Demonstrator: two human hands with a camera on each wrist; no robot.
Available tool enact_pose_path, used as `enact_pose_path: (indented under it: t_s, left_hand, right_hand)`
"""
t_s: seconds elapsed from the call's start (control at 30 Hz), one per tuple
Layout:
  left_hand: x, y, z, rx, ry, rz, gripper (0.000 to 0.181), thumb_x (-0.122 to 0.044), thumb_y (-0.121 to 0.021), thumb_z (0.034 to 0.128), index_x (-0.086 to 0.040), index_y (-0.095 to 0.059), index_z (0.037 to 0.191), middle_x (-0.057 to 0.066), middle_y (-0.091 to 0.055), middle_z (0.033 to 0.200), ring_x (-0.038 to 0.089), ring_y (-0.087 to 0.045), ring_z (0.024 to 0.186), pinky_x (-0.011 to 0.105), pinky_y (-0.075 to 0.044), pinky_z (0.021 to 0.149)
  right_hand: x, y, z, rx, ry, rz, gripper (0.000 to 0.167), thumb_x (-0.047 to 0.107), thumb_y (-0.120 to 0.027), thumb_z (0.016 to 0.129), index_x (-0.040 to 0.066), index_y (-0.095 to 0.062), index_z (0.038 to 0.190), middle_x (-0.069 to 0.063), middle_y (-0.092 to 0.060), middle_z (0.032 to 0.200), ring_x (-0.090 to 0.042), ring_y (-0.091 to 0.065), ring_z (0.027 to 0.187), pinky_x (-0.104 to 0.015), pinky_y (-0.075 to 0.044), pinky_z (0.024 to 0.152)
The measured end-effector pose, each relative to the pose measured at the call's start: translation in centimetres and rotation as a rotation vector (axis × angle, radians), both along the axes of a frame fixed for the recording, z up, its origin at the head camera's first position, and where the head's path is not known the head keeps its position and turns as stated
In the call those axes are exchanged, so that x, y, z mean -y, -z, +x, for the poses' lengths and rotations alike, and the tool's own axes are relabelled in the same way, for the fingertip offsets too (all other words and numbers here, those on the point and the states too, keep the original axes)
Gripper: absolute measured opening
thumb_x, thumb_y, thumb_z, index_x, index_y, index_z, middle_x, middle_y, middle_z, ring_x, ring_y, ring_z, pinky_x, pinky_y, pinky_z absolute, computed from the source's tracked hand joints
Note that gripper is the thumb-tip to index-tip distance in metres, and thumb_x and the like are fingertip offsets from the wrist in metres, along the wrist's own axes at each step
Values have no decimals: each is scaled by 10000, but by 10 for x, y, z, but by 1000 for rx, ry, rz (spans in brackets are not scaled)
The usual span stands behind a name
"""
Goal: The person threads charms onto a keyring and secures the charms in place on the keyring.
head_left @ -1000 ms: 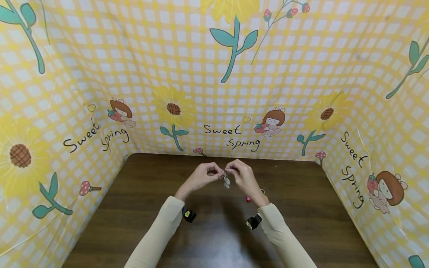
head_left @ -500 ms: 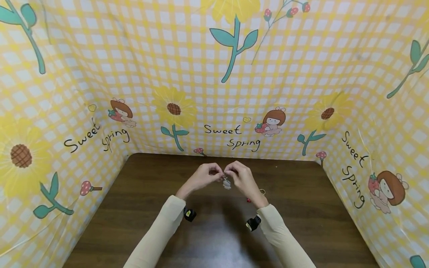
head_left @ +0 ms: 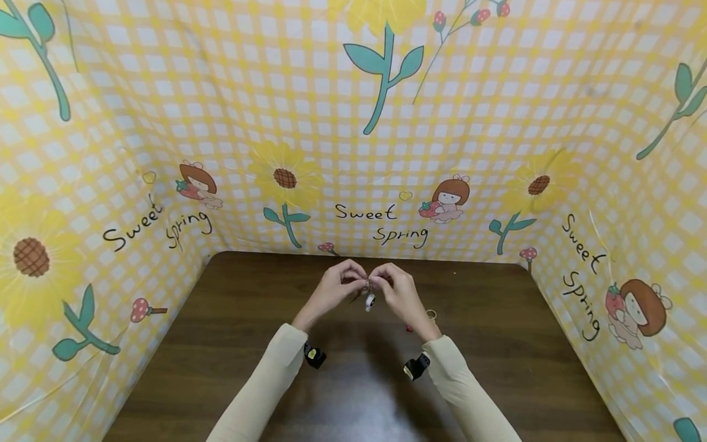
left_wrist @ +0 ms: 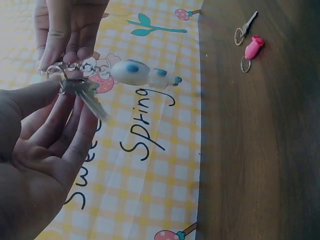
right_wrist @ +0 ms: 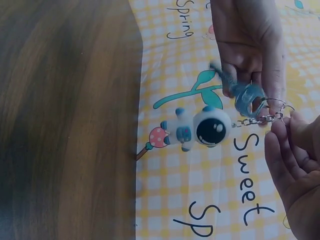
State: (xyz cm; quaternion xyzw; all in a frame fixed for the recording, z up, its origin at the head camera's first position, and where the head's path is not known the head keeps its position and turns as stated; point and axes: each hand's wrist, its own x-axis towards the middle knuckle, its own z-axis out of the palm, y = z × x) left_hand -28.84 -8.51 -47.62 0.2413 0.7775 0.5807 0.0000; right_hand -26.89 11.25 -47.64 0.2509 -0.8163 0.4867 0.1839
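Above the far part of the table, my left hand [head_left: 334, 288] and right hand [head_left: 399, 290] meet fingertip to fingertip at a metal key ring [right_wrist: 286, 106]. Each hand pinches the ring between thumb and fingers. A key [right_wrist: 246, 98] hangs on the ring, slightly blurred in the left wrist view. From a short chain [right_wrist: 254, 121] on the same ring dangles a white and blue astronaut charm [right_wrist: 212, 126] with a dark visor. In the head view the charm [head_left: 370, 301] hangs just below the fingertips. Fingers partly hide the ring.
On the dark wooden table [head_left: 342, 393] lie a second key [left_wrist: 248, 25] with its ring and a pink charm [left_wrist: 254, 47] with a small ring. My right wrist partly covers them in the head view. Yellow checked cloth [head_left: 309, 123] walls the table's back and sides.
The astronaut charm has swung round so its dark visor shows. My left hand has risen slightly, and the key now sticks out to the left beneath its fingers.
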Motion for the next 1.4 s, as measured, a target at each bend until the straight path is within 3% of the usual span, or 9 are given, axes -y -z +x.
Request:
enact_pose_path:
  t_s: [0.33,0.5,0.8,0.9,1.07,1.2,1.4]
  left_hand:
    - [2,0,2,27,10,-4,154,-90,-686,1044,25,-759,1116,146,-765,1023,265,-750,896,311,-618,781]
    - [0,0,3,1,-42,-27,161,-148,-796,974,-56,-744,1094,65,-758,1036,198,-735,931,302,-603,803]
    - [-3,0,4,-40,-113,-1,258,-73,-831,929,-28,-630,1084,104,-723,1017,232,-721,916,288,-599,756]
    - [-3,1,4,-84,-130,-28,229,-63,-828,928,-24,-645,1060,99,-691,1033,224,-706,918,295,-595,771]
    - [-4,-2,5,-190,-87,-93,59,-45,-778,967,-24,-732,938,93,-643,1010,218,-675,901,391,-596,800]
    - [-3,-4,7,-218,-47,-102,63,-38,-759,977,-37,-730,922,76,-614,966,205,-651,863,377,-597,772]
    - [-1,-4,7,-253,-37,-88,55,-42,-753,976,-45,-730,926,69,-623,950,198,-640,844,373,-594,753]
  right_hand:
    - [1,-2,-1,-9,16,-16,64,-27,-700,998,37,-701,994,-75,-702,932,-194,-676,818,-291,-566,725]
    - [2,-1,-1,-28,10,-22,97,-42,-708,987,55,-712,993,-74,-705,933,-191,-665,811,-284,-545,712]
    - [5,0,-1,-32,10,-37,37,29,-699,1017,21,-705,982,-60,-694,912,-191,-661,791,-284,-537,704]
    - [5,0,-1,-23,12,-48,38,10,-697,1014,33,-706,986,-62,-693,910,-195,-663,787,-288,-542,702]
    - [5,1,-2,-25,9,-46,58,-15,-698,1006,41,-704,991,-68,-695,908,-199,-670,785,-285,-547,703]
    - [5,2,-2,-33,7,-27,61,-18,-699,1004,41,-692,991,-64,-687,904,-198,-662,781,-279,-546,703]
    - [5,2,-2,-18,20,-35,55,-22,-677,1017,28,-682,995,-73,-685,918,-203,-666,803,-294,-558,721]
